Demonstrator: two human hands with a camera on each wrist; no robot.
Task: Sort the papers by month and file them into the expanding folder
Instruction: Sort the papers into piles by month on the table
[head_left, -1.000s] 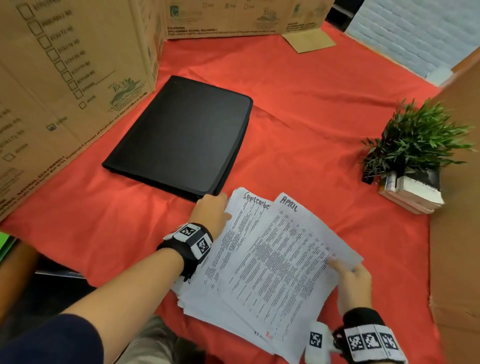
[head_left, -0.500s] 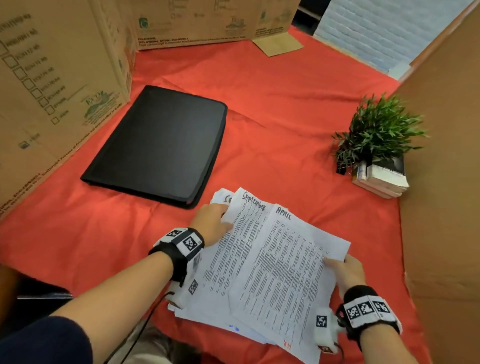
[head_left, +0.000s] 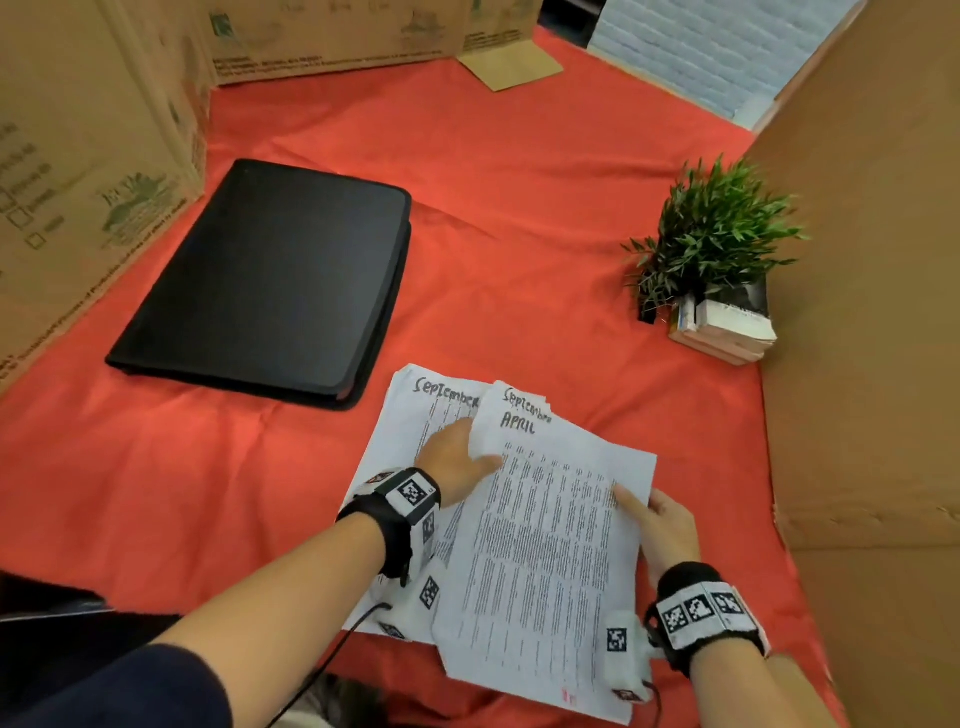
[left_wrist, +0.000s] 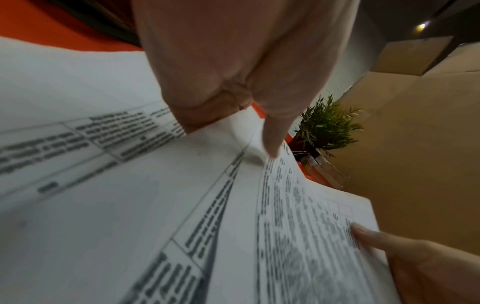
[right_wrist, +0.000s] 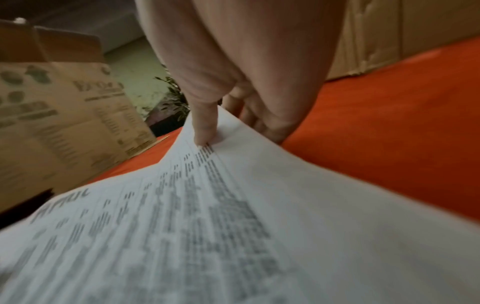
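Observation:
A closed black expanding folder (head_left: 270, 280) lies flat on the red cloth at the left. In front of me lies a loose stack of printed papers (head_left: 415, 519). Its top sheet is headed APRIL (head_left: 550, 545). Two sheets headed September (head_left: 441, 402) peek out above and to its left. My left hand (head_left: 457, 457) pinches the April sheet (left_wrist: 298, 226) at its upper left edge, thumb on top, fingers curled beneath. My right hand (head_left: 660, 525) pinches the same sheet (right_wrist: 207, 205) at its right edge, thumb (right_wrist: 205, 131) on the print.
A small green plant (head_left: 717, 234) stands on a pile of books (head_left: 727, 332) at the right. Cardboard walls stand at the left (head_left: 78, 156), back (head_left: 337, 41) and right (head_left: 872, 260). Bare red cloth (head_left: 519, 208) lies between folder and plant.
My left hand has shifted right from the September sheet to the April sheet's left edge. The April sheet has slid up and left over the stack, and a second September heading now shows.

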